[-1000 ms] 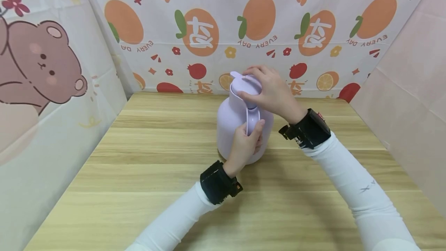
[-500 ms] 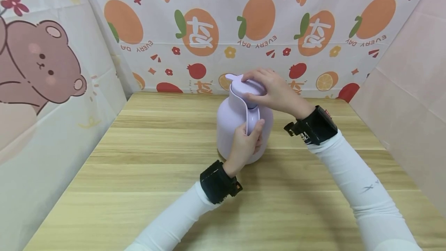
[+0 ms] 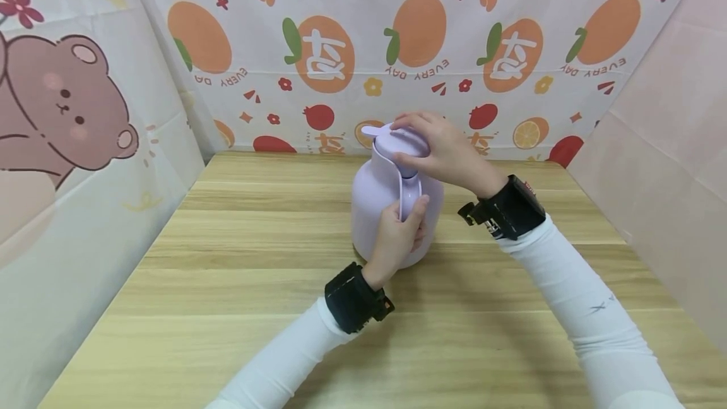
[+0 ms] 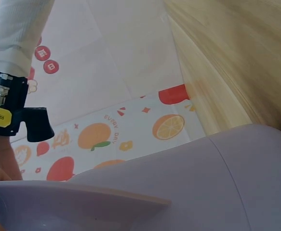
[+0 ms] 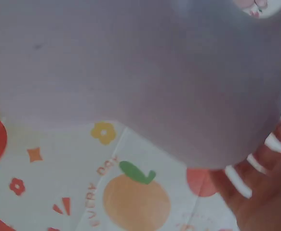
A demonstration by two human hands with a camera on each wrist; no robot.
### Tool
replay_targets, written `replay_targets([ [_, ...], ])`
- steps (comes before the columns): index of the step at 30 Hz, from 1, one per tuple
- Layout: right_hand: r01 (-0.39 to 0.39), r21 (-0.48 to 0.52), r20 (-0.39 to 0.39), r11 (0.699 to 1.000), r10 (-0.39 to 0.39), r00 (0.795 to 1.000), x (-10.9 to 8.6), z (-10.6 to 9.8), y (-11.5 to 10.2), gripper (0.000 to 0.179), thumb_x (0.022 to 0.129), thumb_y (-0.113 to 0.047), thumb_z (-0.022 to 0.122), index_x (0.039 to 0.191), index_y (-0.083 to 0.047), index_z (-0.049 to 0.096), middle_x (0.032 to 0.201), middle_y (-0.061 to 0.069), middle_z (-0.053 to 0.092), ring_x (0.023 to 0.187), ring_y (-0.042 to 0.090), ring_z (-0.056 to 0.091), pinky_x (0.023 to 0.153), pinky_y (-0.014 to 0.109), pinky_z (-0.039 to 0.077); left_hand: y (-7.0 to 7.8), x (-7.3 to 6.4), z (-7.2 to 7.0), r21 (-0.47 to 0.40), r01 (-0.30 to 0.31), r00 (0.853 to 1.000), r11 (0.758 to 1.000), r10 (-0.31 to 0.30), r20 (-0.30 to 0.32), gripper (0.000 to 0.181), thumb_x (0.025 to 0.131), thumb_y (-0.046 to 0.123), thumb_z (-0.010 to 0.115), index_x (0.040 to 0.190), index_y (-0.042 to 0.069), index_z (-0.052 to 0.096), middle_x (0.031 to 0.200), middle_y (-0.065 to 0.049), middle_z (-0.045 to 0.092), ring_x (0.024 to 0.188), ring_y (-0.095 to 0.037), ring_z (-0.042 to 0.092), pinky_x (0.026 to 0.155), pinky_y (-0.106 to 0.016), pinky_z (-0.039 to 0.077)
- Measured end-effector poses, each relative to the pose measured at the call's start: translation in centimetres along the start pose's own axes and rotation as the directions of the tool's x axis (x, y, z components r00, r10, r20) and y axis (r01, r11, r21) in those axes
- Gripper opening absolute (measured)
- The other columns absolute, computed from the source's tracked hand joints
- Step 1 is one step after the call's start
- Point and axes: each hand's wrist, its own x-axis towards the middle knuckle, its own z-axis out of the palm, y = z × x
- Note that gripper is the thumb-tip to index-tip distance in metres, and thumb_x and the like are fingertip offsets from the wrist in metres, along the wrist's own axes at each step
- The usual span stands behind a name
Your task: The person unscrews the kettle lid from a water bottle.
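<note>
A pale lilac jug (image 3: 372, 210) stands upright on the wooden table (image 3: 238, 270), near the back middle. My left hand (image 3: 397, 235) grips the jug's handle (image 3: 407, 197) on the side facing me. My right hand (image 3: 445, 153) lies over the round lid (image 3: 400, 142), fingers and thumb curled round its rim. The lid's small tab (image 3: 370, 132) points to the back left. In the left wrist view the jug's body (image 4: 203, 187) fills the lower frame. The right wrist view shows the jug (image 5: 130, 62) very close, with fingertips (image 5: 265, 192) at the lower right.
Cloth with fruit prints (image 3: 420, 36) hangs behind the table, a bear-print sheet (image 3: 62, 112) on the left, a plain pink sheet (image 3: 664, 144) on the right. Bare table surface stretches left, right and in front of the jug.
My right hand has turned on the lid, and the lid's tab has swung further left. The left hand and the jug's body have kept their place.
</note>
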Motion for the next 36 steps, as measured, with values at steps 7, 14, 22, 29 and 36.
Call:
replay_targets([
  [7, 0.014, -0.171, -0.109, 0.985, -0.033, 0.993, 0.4, 0.9, -0.9, 0.034, 0.08, -0.035, 0.071, 0.101, -0.009, 0.062, 0.103, 0.007, 0.06, 0.096, 0.024, 0.053, 0.079, 0.038, 0.042, 0.0, 0.0, 0.1, -0.001, 0.011, 1.0, 1.0, -0.011, -0.004, 0.037, 0.094, 0.029, 0.052, 0.067, 0.006, 0.042, 0.052, 0.0, 0.038, 0.04, -0.009, 0.033, 0.038, -0.021, 0.028],
  [14, 0.045, -0.054, -0.055, 0.998, -0.048, 0.997, 0.3, 0.5, -0.1, 0.03, 0.08, -0.027, 0.072, 0.103, -0.01, 0.062, 0.109, 0.005, 0.059, 0.103, 0.022, 0.049, 0.083, 0.039, 0.041, 0.0, 0.0, 0.1, -0.004, 0.013, 1.0, 1.0, -0.013, -0.003, 0.038, 0.094, 0.029, 0.052, 0.065, 0.006, 0.042, 0.051, -0.001, 0.038, 0.039, -0.009, 0.032, 0.037, -0.021, 0.028],
  [22, 0.102, 0.157, 0.036, 0.982, -0.108, 0.993, 0.2, -0.2, 1.3, 0.031, 0.081, -0.014, 0.072, 0.11, -0.009, 0.061, 0.118, 0.002, 0.056, 0.113, 0.019, 0.045, 0.091, 0.039, 0.035, 0.1, 0.1, 0.0, -0.002, 0.002, 1.0, 1.0, -0.002, 0.002, 0.038, 0.094, 0.027, 0.052, 0.065, 0.006, 0.041, 0.05, -0.001, 0.038, 0.038, -0.009, 0.032, 0.037, -0.021, 0.027],
  [29, 0.083, 0.114, 0.012, 0.99, -0.085, 0.996, 0.1, -0.1, 1.1, 0.04, 0.08, -0.018, 0.072, 0.116, -0.008, 0.058, 0.123, 0.006, 0.053, 0.114, 0.021, 0.044, 0.091, 0.04, 0.036, 0.2, 0.1, 0.0, 0.0, 0.019, 1.0, 1.0, -0.019, 0.001, 0.039, 0.096, 0.027, 0.051, 0.065, 0.005, 0.041, 0.052, -0.001, 0.038, 0.039, -0.01, 0.033, 0.037, -0.021, 0.028],
  [36, -0.023, -0.086, -0.109, 0.996, 0.013, 0.994, 0.1, 0.1, -0.2, 0.04, 0.078, -0.034, 0.073, 0.106, -0.008, 0.062, 0.11, 0.008, 0.057, 0.105, 0.024, 0.048, 0.083, 0.038, 0.041, 0.3, 0.0, -0.1, 0.004, 0.007, 1.0, 1.0, -0.007, 0.001, 0.038, 0.096, 0.027, 0.051, 0.066, 0.006, 0.042, 0.052, -0.001, 0.039, 0.039, -0.01, 0.033, 0.038, -0.021, 0.028],
])
